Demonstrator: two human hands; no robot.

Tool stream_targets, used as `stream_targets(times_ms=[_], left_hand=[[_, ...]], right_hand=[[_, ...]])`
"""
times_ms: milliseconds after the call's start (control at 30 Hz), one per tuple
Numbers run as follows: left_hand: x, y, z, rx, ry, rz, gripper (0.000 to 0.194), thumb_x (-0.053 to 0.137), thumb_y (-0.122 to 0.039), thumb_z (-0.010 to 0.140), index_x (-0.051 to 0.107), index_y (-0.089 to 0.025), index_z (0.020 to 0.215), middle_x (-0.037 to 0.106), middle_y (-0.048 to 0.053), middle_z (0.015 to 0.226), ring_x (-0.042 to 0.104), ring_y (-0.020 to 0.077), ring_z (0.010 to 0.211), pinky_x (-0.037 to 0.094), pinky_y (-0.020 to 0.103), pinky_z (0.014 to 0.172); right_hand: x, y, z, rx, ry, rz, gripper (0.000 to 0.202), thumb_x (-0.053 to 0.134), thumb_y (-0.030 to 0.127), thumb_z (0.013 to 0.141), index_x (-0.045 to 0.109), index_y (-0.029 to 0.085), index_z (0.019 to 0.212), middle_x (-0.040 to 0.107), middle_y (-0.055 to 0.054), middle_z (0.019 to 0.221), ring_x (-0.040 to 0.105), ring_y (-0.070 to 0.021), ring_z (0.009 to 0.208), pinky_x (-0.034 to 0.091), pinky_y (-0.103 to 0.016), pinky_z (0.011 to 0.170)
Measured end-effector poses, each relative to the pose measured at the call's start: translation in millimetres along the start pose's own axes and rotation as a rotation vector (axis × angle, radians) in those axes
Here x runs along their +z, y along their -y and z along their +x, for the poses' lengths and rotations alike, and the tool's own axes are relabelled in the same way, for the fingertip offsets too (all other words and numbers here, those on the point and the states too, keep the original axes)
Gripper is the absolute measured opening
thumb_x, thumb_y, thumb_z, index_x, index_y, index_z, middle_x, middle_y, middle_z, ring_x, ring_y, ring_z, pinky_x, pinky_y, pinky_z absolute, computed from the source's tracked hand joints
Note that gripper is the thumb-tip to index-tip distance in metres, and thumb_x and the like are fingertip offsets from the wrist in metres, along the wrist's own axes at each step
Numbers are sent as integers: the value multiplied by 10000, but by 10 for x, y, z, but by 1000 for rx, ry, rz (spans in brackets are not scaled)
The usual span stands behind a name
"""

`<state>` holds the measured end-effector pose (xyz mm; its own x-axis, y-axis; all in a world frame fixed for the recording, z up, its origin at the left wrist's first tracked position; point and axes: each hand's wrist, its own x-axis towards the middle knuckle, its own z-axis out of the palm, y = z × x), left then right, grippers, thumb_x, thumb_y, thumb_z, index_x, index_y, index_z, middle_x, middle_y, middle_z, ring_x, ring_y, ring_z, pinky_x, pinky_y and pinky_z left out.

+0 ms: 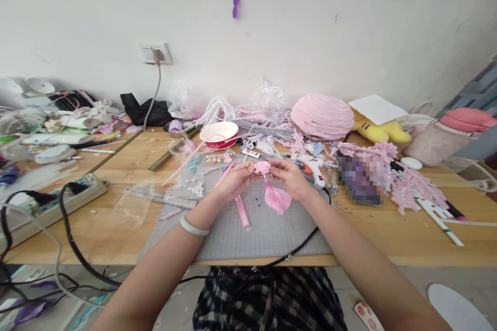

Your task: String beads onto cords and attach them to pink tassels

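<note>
Above the grey cutting mat (217, 240) I hold up a pink flower (262, 167) between both hands. From it hangs a pink tassel (277, 197) on a short silvery link. My left hand (238, 180) pinches the flower's left edge, a pale bangle (194, 226) round that wrist. My right hand (290, 177) has its fingers closed on the flower's right side. A flat pink strip (242, 212) lies on the mat below my left hand. Just behind my right hand rests a white and orange glue gun (316, 171).
A red and white bowl (218, 137), beads (194, 163) and a steel ruler (166, 198) lie to the left. Pink ribbon bundle (322, 116) and yellow plush (378, 129) stand at the back. A black cable (306, 242) crosses the mat's front; a power strip (58, 207) sits far left.
</note>
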<state>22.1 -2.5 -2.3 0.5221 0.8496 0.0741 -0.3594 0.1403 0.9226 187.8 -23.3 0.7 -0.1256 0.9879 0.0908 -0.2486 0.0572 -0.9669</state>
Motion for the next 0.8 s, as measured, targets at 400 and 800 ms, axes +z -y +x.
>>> stream_targets(times_ms=[400,800], left_hand=[[33,-100,-39,248,-37,382,234,739,-266,615,556,-162,716,555,-21,731,525,116,708,426,243,682],[21,-138,-58,385,-79,622,142,728,-217,626,594,-177,650,586,8,752,520,149,756,384,271,736]], right_hand=[[34,106,-130,-245,-51,-288,109,648,289,693,628,204,758,625,-9,745,565,-146,699,459,-300,690],[-47,173,-92,-236,100,-410,65,624,216,699,674,194,735,649,-20,756,585,-158,732,452,-300,696]])
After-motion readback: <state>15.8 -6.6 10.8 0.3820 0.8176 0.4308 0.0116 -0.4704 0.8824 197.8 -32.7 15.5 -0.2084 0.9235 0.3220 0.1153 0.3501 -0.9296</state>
